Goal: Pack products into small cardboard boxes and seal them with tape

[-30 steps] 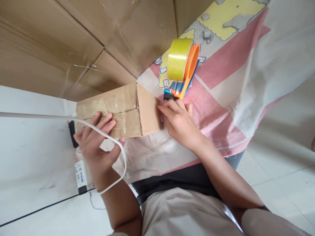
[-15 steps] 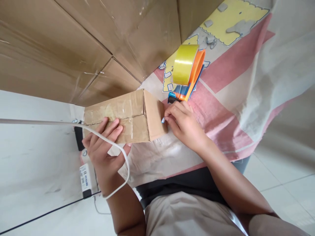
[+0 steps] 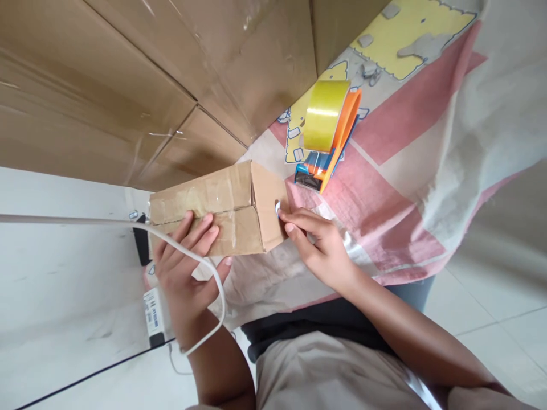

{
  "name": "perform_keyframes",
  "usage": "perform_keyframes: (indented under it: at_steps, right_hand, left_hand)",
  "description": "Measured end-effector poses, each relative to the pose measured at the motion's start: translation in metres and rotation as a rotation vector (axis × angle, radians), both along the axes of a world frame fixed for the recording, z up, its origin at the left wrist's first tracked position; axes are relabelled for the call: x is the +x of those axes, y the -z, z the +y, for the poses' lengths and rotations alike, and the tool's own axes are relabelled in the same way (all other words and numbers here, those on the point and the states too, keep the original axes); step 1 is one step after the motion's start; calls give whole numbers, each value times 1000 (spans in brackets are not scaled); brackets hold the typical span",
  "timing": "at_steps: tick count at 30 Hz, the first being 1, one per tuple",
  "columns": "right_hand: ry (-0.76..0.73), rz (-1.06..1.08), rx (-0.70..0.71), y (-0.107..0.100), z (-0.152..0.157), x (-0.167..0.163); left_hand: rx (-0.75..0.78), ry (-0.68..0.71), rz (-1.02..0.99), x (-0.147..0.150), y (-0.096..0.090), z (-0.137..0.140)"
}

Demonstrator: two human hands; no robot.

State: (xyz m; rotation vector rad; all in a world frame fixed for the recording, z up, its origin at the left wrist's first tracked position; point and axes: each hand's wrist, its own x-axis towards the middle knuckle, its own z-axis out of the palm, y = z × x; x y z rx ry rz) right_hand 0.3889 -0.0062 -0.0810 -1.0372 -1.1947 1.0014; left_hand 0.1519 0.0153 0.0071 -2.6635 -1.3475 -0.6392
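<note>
A small cardboard box [image 3: 231, 228] with clear tape along its top seam lies on the cloth in front of me. My left hand [image 3: 188, 267] holds it at the near left side, fingers flat over the top and thumb low along the near side. At the box's right end, my right hand [image 3: 314, 236] pinches a small white-and-blue piece [image 3: 278, 207] against the end face; a dark spot shows beside it. Whether the piece is a sticker I cannot tell. Beyond the right hand stands an orange and blue tape dispenser [image 3: 339, 142] with a yellow tape roll [image 3: 325, 115].
Large taped cartons [image 3: 256, 62] are stacked along the far left. A white cable [image 3: 205, 259] loops in front of my left hand and forearm. A pink and white cloth [image 3: 384, 210] covers the surface. On the left lies a white labelled device [image 3: 152, 310].
My right hand has brought the small white-and-blue piece from beside the box's edge onto its end face, moving away from the tape dispenser. The left hand keeps its place on the box.
</note>
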Motion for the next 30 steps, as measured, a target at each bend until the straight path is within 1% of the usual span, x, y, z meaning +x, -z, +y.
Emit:
perform_keyframes:
  at_steps: [5,9,12,15,19,21,25,26,27,29,30]
  right_hand:
    - [21,65,-72,2,1,0]
    - [9,122,-52,1,8,-4]
    - [-36,103,-64,-1,9,-2]
    - [-27,84,-110,-2,4,1]
    - [-65,80,-99,-1,-7,-3]
    - [-93,35,-85,1,-10,-3]
    - [-58,-146,15,0,-8,13]
    - [-92,-215,56,-3,-7,20]
    - [-161,-292,100,-6,-6,25]
    - [-349,-454,178,-14,-5,31]
    - [-412,-525,200,-17,-4,31]
  left_hand:
    - [28,30,29,-2,-3,3]
    - [72,69,61,0,-3,5]
    - [86,49,40,1,-1,6]
    - [89,26,-8,1,2,6]
    - [49,15,-45,2,4,5]
    - [39,11,-57,3,5,5]
    - [59,35,-116,-3,5,3]
    - [50,58,-139,-6,5,2]
    - [33,77,-165,-11,4,0]
    - [-7,101,-218,-24,7,-5]
    - [-30,74,-249,-30,11,-8]
